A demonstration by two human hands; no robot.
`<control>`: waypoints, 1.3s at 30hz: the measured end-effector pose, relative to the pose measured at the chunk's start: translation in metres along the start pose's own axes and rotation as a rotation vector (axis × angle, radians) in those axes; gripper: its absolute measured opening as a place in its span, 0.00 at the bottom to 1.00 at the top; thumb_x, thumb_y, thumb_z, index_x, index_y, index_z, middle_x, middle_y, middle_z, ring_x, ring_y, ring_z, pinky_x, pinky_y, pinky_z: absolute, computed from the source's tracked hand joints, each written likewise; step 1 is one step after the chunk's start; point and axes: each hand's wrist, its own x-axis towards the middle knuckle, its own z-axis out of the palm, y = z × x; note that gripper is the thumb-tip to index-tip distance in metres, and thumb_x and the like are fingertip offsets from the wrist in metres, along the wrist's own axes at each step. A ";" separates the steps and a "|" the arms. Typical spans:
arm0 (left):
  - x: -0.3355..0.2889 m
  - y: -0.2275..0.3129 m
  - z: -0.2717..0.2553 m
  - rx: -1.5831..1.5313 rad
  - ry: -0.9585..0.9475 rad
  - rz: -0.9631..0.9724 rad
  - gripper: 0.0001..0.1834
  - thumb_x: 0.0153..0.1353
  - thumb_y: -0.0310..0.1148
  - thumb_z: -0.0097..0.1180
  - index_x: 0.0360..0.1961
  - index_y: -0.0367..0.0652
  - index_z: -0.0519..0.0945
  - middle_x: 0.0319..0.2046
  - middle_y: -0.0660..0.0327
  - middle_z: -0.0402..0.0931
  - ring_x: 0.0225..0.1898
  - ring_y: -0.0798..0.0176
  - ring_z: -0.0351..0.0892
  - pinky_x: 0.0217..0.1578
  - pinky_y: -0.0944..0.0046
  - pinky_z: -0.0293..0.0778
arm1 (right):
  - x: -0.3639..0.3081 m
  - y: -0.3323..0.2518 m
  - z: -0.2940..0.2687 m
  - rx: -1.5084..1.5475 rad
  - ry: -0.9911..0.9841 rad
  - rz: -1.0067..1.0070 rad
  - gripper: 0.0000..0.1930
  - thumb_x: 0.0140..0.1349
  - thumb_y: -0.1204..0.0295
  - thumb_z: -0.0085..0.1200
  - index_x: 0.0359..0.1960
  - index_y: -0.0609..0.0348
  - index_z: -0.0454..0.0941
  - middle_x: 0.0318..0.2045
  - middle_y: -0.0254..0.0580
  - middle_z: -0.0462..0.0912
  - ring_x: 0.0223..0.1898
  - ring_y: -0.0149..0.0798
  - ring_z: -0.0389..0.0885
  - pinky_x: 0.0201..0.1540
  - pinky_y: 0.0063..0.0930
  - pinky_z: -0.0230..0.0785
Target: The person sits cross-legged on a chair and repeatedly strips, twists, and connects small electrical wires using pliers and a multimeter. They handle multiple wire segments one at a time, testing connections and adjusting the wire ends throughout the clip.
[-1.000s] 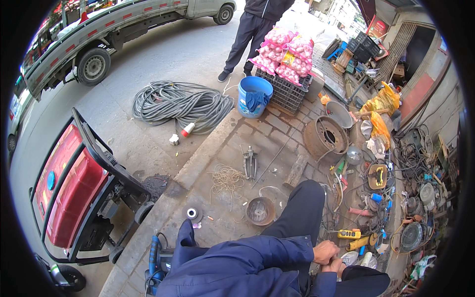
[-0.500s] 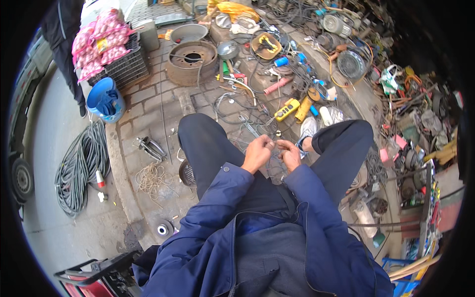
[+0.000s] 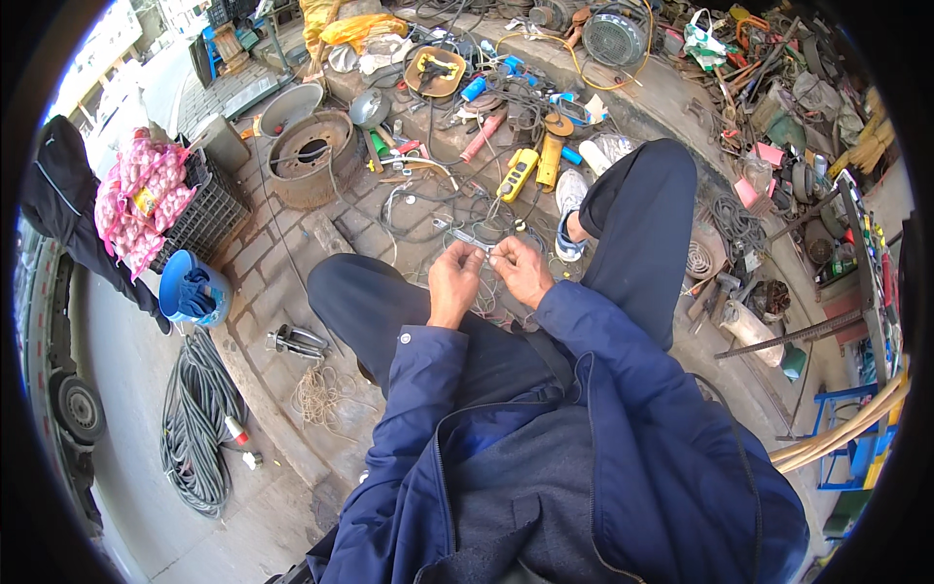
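Before my knees, my left hand [image 3: 454, 284] and my right hand [image 3: 523, 271] nearly meet, fingertips pinched. What they hold between them is too small to make out. Just beyond the fingertips lies a slim silver metal tool [image 3: 463, 235] on the ground. Loose thin wires [image 3: 494, 306] lie in a tangle below the hands. Farther off, a yellow push-button control box [image 3: 518, 175] rests beside a yellow cylindrical tool [image 3: 549, 163].
A rusty wheel rim [image 3: 313, 161] stands ahead on the left. Farther left are a blue bucket [image 3: 195, 288], a black crate [image 3: 206, 211] with pink net bags [image 3: 144, 202], and a cable coil [image 3: 199, 428]. Scrap and motors [image 3: 613, 39] crowd the right. A person's dark-clothed leg [image 3: 97, 243] stands left.
The view has turned and shifted, so the surroundings sit differently in it. Both hands remain close together, still pinching, with the fingertips now near the silver tool.
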 end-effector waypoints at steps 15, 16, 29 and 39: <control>0.015 -0.011 -0.018 -0.836 -0.398 -0.501 0.06 0.67 0.29 0.53 0.33 0.41 0.79 0.24 0.64 0.79 0.24 0.71 0.76 0.27 0.72 0.72 | -0.003 -0.031 -0.011 0.251 -0.210 0.131 0.05 0.66 0.74 0.53 0.40 0.60 0.74 0.27 0.33 0.78 0.23 0.22 0.69 0.26 0.21 0.65; 0.014 -0.010 -0.018 -0.816 -0.385 -0.496 0.05 0.66 0.29 0.53 0.33 0.41 0.79 0.24 0.64 0.79 0.24 0.71 0.76 0.27 0.72 0.72 | -0.004 -0.030 -0.009 0.197 -0.165 0.179 0.06 0.65 0.73 0.54 0.40 0.60 0.73 0.27 0.33 0.78 0.23 0.23 0.70 0.27 0.22 0.66; 0.008 -0.023 0.008 -0.601 -0.157 -0.342 0.06 0.60 0.29 0.57 0.34 0.37 0.79 0.24 0.63 0.76 0.25 0.69 0.73 0.26 0.66 0.69 | -0.005 -0.030 0.001 -0.363 0.058 -0.430 0.02 0.60 0.78 0.54 0.32 0.63 0.74 0.27 0.43 0.75 0.27 0.38 0.73 0.33 0.30 0.68; 0.024 -0.034 0.051 -0.476 0.218 -0.571 0.12 0.48 0.34 0.55 0.31 0.39 0.84 0.31 0.47 0.82 0.37 0.48 0.82 0.40 0.51 0.74 | -0.004 -0.024 0.004 -0.475 0.092 -0.418 0.05 0.63 0.75 0.50 0.32 0.66 0.71 0.28 0.44 0.72 0.30 0.41 0.71 0.35 0.35 0.66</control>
